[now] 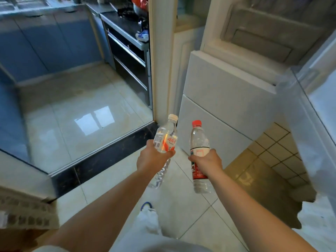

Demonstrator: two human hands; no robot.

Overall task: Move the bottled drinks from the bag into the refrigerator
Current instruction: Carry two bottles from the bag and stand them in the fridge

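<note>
My left hand (151, 158) grips a clear water bottle with a white cap and an orange-and-white label (166, 136), tilted with its cap up and to the right. Held in my right hand (207, 161) is a clear bottle with a red cap and a red label (199, 140), nearly upright. Both bottles hang over the floor in front of the white refrigerator (225, 99), whose lower drawers face me. Its upper door (316, 99) stands swung open at the right. The bag is not in view.
A kitchen with blue cabinets (47, 44) and a dark oven unit (127, 57) lies beyond a dark threshold (101, 157) at the left. A white door frame post (161, 59) stands between kitchen and refrigerator. Glossy tiled floor lies underfoot.
</note>
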